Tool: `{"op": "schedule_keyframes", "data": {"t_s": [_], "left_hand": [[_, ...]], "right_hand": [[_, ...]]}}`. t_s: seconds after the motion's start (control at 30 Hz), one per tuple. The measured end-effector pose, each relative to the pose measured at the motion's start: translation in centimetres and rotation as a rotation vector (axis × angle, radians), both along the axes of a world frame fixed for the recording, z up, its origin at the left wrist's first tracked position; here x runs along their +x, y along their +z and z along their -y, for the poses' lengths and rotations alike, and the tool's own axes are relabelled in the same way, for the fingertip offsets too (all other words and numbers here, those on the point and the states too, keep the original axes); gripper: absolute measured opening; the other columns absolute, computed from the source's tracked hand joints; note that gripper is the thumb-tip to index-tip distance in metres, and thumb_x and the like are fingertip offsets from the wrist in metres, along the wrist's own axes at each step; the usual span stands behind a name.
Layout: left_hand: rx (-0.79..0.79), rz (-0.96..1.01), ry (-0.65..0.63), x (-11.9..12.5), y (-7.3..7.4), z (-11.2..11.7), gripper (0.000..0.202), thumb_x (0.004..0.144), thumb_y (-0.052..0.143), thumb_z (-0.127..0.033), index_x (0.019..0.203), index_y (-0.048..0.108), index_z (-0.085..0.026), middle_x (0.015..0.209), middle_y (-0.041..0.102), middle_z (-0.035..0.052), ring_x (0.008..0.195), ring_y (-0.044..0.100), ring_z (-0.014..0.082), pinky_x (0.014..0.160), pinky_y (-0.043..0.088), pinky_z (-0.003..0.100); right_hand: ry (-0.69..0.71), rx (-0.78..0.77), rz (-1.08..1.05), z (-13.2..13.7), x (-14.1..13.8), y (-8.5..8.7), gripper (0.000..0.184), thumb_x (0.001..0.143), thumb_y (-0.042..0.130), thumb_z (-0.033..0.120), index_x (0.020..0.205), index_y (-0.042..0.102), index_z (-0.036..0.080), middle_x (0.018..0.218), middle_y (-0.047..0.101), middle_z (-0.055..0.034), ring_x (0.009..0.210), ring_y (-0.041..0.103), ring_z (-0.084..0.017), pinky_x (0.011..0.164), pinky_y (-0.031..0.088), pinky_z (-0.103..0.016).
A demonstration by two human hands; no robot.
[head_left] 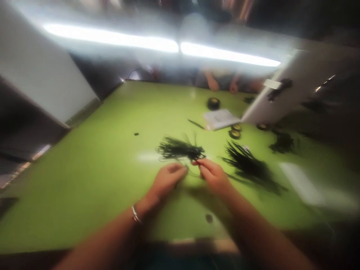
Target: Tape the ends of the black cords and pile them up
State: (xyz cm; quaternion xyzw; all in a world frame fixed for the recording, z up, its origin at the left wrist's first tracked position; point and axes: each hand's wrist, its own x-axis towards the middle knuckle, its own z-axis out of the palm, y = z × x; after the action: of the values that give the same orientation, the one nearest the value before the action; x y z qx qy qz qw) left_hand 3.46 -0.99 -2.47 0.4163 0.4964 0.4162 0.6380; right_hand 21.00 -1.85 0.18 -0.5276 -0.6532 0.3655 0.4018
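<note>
Pinching the strand bundle mid-frame, the right hand risks tangling loose ends — the left hand is too blurred to tell its grip.

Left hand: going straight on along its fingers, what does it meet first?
Probably the black strand bundle just beyond the left hand; the right hand is close beside that line, and blur hides the gap.
</note>
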Motion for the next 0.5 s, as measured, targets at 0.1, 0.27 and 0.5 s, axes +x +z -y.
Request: {"op": "schedule_keyframes", "data": {"t_s": [0.1, 0.27, 0.5], "left_hand": [[0.004, 0.102, 0.031, -0.1, -0.3, 0.0, 0.025, 0.072, 0.076, -0.036, 0.082, 0.069, -0.014, 0.077, 0.070, 0.0045, 0.069, 0.062, 0.0145, 0.066, 0.047, 0.025], [0.039, 0.180, 0.019, 0.0, -0.5, 0.3, 0.021, 0.074, 0.077, -0.033, 0.084, 0.071, -0.016, 0.072, 0.068, 0.0014, 0.064, 0.059, 0.0122, 0.061, 0.045, 0.023], [0.037, 0.183, 0.010, 0.1, -0.2, 0.6, 0.020, 0.074, 0.077, -0.034, 0.083, 0.072, -0.017, 0.065, 0.064, -0.0018, 0.051, 0.046, 0.0071, 0.047, 0.031, 0.021]], "right_hand": [[-0.005, 0.280, 0.058, 0.4, -0.5, -1.0, 0.028, 0.089, 0.050, 0.019, 0.111, 0.067, 0.022, 0.089, 0.069, -0.0040, 0.082, 0.063, -0.016, 0.079, 0.052, -0.031], [-0.083, 0.394, 0.058, 0.9, -1.6, -1.7, 0.012, 0.088, 0.059, 0.019, 0.096, 0.067, 0.023, 0.086, 0.071, -0.0024, 0.078, 0.066, -0.015, 0.076, 0.054, -0.029], [-0.070, 0.374, 0.101, 0.9, -1.9, -1.4, 0.010, 0.088, 0.057, 0.018, 0.089, 0.067, 0.021, 0.082, 0.072, -0.0022, 0.074, 0.066, -0.015, 0.073, 0.053, -0.027]]}}
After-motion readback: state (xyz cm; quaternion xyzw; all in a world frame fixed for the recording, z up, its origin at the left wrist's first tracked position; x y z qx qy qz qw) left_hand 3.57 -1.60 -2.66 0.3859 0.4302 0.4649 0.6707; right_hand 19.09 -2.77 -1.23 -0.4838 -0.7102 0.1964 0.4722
